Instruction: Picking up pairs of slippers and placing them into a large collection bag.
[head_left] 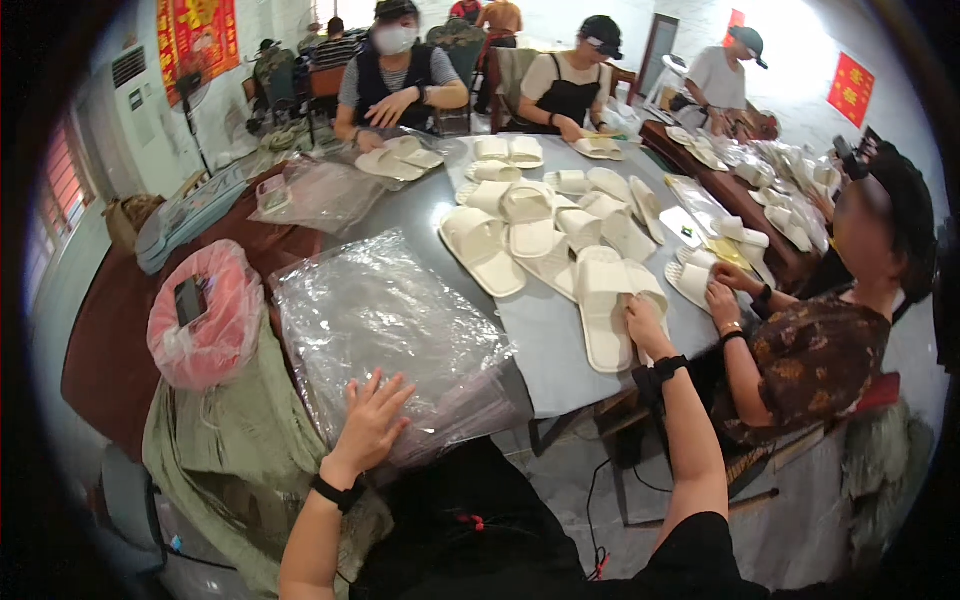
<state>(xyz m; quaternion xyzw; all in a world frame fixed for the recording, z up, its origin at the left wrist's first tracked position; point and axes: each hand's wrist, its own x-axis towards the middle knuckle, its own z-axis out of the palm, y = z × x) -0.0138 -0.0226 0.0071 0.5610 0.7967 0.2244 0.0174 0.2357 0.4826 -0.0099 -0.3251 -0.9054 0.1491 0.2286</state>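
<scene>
My left hand [372, 425] lies with fingers spread on a stack of clear plastic bags [400, 310] at the table's near left. At the near edge of a pile of cream slippers, my right hand [648, 328] grips a pair of slippers [604, 305] where their straps meet. The pair rests on the table with its toes away from me; my fingertips are partly hidden. Behind it are several more cream slippers [482, 250], some overlapping or stacked.
The grey table [545, 385] has co-workers around it. A person at the right handles a slipper [690, 278]; another across the table has a bagged pair [400, 158]. A pink plastic-lined opening [205, 315] and a green sack [225, 440] stand left. Cables [597, 520] hang below.
</scene>
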